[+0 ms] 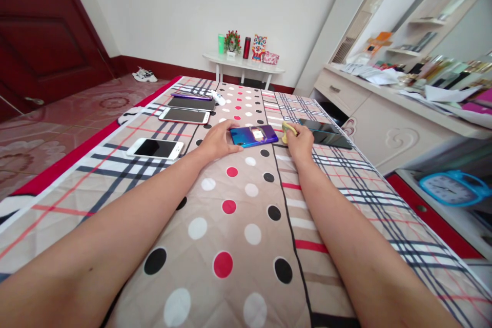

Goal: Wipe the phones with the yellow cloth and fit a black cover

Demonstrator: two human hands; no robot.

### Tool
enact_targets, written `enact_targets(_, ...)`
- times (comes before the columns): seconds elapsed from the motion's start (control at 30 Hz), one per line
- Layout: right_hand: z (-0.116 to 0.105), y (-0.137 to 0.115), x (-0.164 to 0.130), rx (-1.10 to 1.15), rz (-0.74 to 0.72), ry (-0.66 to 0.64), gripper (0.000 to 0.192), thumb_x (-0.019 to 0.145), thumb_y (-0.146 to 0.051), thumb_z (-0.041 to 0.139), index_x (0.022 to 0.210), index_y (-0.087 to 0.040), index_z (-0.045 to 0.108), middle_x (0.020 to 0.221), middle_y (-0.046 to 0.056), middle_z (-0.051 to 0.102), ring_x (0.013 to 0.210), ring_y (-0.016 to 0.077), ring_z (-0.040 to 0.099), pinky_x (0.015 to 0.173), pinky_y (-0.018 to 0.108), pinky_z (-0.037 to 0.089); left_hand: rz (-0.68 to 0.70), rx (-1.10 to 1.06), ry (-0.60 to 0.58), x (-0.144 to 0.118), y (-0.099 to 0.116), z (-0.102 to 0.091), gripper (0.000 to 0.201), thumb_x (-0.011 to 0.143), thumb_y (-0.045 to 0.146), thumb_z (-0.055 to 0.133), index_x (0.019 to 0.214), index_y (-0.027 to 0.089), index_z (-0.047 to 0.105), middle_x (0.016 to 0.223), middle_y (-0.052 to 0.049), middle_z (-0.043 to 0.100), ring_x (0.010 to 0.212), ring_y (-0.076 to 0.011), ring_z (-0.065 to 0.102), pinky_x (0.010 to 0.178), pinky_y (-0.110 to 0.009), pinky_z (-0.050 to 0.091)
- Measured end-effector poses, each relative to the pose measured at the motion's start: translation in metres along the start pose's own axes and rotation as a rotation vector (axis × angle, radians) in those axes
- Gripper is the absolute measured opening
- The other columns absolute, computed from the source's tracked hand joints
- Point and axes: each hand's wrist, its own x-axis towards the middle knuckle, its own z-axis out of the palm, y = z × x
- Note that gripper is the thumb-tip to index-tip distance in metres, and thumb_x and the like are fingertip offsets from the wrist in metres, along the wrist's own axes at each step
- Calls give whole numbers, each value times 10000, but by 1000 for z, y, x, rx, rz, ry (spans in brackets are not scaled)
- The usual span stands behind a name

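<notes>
A blue-purple smartphone (246, 136) lies back side up on the patterned bed cover, a bright reflection on its glossy back. Gripping its left end between thumb and fingers is my left hand (220, 140). My right hand (300, 142), just past the phone's right end, pinches a small yellow cloth or sponge (286, 131); which of the two I cannot tell. Beyond that hand a dark tablet (326, 134) rests on the cover. Left of my left hand are a white phone (155, 148), a red-edged white phone (184, 115) and further dark phones (191, 104).
A small white bottle (218, 97) lies by the far phones. At the wall, a low white table (246, 63) carries a plant and ornaments. To the right stand a cluttered dresser (369, 107) and a blue alarm clock (449, 188). Shoes (144, 75) sit on the floor at left.
</notes>
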Motion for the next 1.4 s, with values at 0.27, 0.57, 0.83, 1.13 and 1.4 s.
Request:
enact_targets(0.27,3,9,2,88,68,-202,414,827,-129,514,1157,-104,763,1032,71,722,889,185,649,851,267,480,176,31,24,-4,2,-6,662,635,261,892,1221,209,589,1295,-47,646,1184,-249,607,1058,-361,463)
enact_targets(0.57,5,-26,-18,-150,-61,-269,332,797,-122,528,988,-124,800,905,76,720,872,200,648,864,273,467,-84,128,105,-3,4,-2,661,682,467,871,1229,208,606,1143,-96,709,1014,-270,664,944,-383,501)
enact_targets(0.83,16,-41,-28,-259,-218,-320,339,816,-102,541,1053,-117,785,1070,80,713,1015,226,641,900,285,443,-144,203,133,-7,20,1,760,657,588,895,1247,197,619,1001,-97,720,971,-300,672,875,-357,485)
enact_targets(1.13,13,-44,-26,256,122,-353,160,802,-190,563,709,-95,652,639,19,575,588,92,460,579,215,302,95,-105,-95,-14,22,12,348,737,259,860,1057,208,732,800,3,712,732,-155,668,721,-250,510)
enact_targets(1.4,28,-55,-34,619,273,-407,353,667,-464,682,734,-128,596,577,-7,497,479,67,391,435,182,258,153,-185,-85,-12,17,18,334,740,141,815,1062,182,738,813,11,717,706,-109,656,697,-206,519)
